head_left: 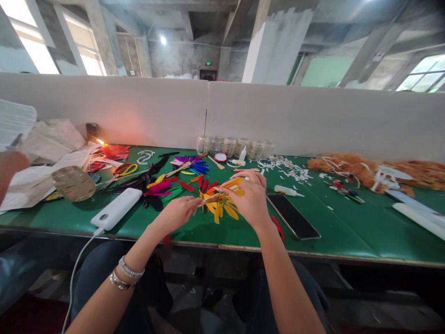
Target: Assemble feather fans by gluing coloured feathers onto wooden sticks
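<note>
Near the table's front edge, my left hand (181, 211) is closed around the thin wooden stick (207, 200) of a bunch of yellow and red petal-like pieces (219, 212). My right hand (251, 198) bends over the same bunch, its fingers pinched together at the upper side. A yellowish piece with a pale tip shows between them; its kind is unclear. Just behind lies a similar purple and blue bunch (194, 165) with its own wooden stick. Loose magenta, green and red pieces (162, 187) lie left of the hands.
A white power bank (117, 208) with a cable, a glass jar (73, 183) and yellow-handled scissors (125, 170) are left, near a flame (100, 142). A phone (293, 216) and glue bottle (288, 190) lie right. Several jars (229, 146) line the white partition (313, 120).
</note>
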Motion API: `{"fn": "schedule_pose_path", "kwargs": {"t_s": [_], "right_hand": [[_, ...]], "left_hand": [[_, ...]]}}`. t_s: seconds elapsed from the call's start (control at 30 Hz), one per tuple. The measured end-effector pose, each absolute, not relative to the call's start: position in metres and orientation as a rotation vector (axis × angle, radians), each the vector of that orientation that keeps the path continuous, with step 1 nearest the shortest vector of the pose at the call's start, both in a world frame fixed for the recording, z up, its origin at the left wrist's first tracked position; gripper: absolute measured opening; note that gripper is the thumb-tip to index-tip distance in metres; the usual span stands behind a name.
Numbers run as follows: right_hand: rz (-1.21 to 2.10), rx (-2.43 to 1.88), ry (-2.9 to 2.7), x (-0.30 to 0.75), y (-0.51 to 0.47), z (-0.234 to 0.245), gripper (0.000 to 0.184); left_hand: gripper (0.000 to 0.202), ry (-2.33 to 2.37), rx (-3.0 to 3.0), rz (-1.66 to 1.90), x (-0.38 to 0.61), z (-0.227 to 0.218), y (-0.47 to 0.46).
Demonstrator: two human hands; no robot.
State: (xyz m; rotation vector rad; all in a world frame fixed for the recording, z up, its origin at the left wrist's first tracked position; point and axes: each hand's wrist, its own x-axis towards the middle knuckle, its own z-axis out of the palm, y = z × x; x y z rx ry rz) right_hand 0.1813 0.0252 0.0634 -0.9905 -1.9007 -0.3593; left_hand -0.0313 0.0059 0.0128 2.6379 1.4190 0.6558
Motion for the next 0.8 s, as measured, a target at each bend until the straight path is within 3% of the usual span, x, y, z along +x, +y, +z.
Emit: {"fn": "schedule_pose_path", "kwargs": {"t_s": [0.8], "right_hand": [[-0.125, -0.981, -2.128, 0.204, 0.018, 0.081, 0.009]], "left_hand": [[0.033, 1.331, 2.659, 0.680, -0.034, 0.011, 0.005]]}}
